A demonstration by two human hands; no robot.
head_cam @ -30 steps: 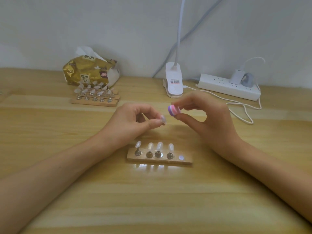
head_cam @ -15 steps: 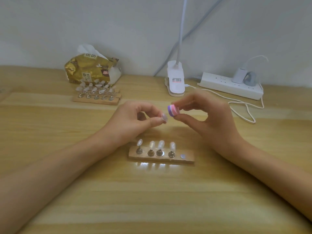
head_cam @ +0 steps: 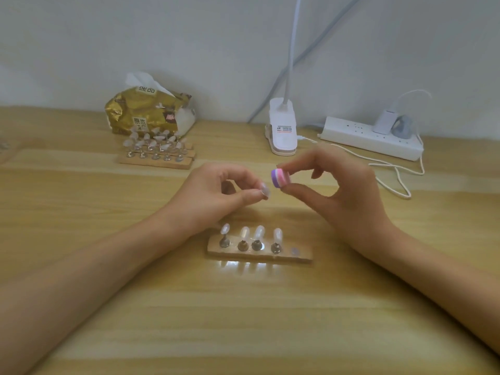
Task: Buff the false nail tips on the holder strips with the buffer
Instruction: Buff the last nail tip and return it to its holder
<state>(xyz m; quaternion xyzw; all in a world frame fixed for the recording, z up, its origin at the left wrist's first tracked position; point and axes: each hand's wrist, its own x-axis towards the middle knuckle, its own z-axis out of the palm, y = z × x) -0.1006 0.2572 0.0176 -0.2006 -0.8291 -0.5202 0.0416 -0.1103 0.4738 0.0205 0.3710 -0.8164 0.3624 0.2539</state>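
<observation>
Standing by the worktop (head_cam: 243, 320), I see very little has shifted in the last second. The left hand (head_cam: 216, 193) still holds one nail tip (head_cam: 264, 190) up on its stand, its grip a pinch between thumb and forefinger. The right hand (head_cam: 338, 190) keeps the small pink-and-purple buffer (head_cam: 280, 178) pinched the same way, thumb under and forefinger on top. The buffer sits just above and to the right of the tip. It may be brushing the edge, but from here I cannot tell touching from a hair apart. With the hands so nearly fixed, I would judge the strokes on this tip to be tiny or paused, not finished.

Below the hands lies the near holder strip (head_cam: 303, 257). Four clear tips (head_cam: 259, 231) stand on it, and its right-hand spot (head_cam: 295, 251) is bare, most likely the home of the tip now in hand. More loaded strips (head_cam: 157, 161) wait at the back left, in front of a gold tissue pack (head_cam: 146, 112). A lamp clamp (head_cam: 282, 131) and a power strip (head_cam: 370, 136) stand at the back right.
</observation>
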